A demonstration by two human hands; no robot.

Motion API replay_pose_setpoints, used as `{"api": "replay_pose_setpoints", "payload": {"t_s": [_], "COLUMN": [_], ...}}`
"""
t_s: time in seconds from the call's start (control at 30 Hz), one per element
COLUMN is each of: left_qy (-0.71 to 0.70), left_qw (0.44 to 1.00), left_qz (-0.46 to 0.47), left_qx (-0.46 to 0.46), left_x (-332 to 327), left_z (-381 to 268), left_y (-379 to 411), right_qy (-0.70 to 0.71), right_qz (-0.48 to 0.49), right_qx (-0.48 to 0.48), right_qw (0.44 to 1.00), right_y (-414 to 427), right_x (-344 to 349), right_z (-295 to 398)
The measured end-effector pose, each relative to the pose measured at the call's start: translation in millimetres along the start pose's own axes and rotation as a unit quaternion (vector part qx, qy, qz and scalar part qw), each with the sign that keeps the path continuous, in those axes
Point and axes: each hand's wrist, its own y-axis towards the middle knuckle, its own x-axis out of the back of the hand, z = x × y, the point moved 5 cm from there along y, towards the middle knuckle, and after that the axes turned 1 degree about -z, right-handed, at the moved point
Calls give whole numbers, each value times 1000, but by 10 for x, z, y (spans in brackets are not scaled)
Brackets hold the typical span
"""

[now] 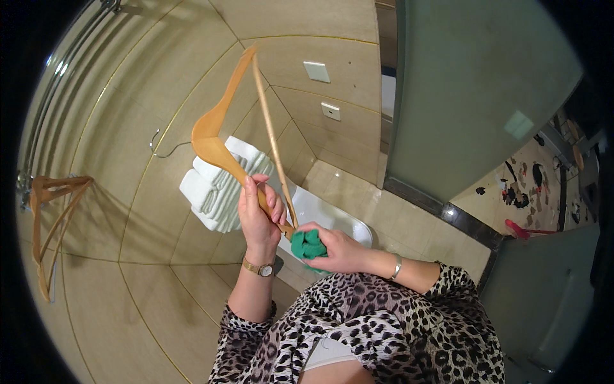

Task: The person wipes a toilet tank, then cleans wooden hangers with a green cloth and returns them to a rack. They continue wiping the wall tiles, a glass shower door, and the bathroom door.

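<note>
A wooden clothes hanger point(209, 144) with a metal hook and a trouser bar is held tilted in front of me. My left hand point(261, 211) grips one arm of it, close to the lower end. In my right hand point(336, 249) is a bunched green cloth point(308, 244), pressed at that end of the hanger, where the bar meets the arm. The palm side of my right hand is partly hidden by the cloth.
Folded white towels point(211, 192) are stacked behind my left hand. Below is a white ceramic fixture point(331, 211). Wooden hangers point(38, 230) hang from a metal rail point(41, 115) at left. A frosted glass panel point(465, 96) stands at right; scattered small items lie on the floor beyond.
</note>
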Motion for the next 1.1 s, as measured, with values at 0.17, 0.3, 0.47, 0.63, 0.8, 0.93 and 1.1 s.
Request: {"api": "replay_pose_setpoints", "payload": {"t_s": [0.17, 0.3, 0.47, 0.63, 0.8, 0.93, 1.1], "left_qy": [-9, -62, -125, -160, -132, -70, 32], "left_qw": [1000, 997, 974, 957, 966, 979, 978], "left_qz": [0, 35, 95, 158, 159, 140, 148], "left_qx": [-6, 39, 165, 184, 154, 130, 144], "left_x": [185, 266, 109, -133, -221, -274, -335], "left_z": [233, 513, 750, 635, 531, 567, 677], "left_y": [-2, 1, -117, -235, -250, -305, -420], "right_qy": [-208, -236, -229, -224, -142, -211, -243], "right_qz": [-222, -109, -104, -178, -239, -282, -291], "right_qx": [225, 264, 296, 268, 214, 213, 212], "right_qw": [926, 929, 922, 920, 936, 911, 901], "right_y": [-122, -40, -27, 27, 59, 22, 29], "right_x": [269, 149, 138, 225, 411, 491, 523], "right_z": [334, 310, 306, 417, 421, 407, 407]}}
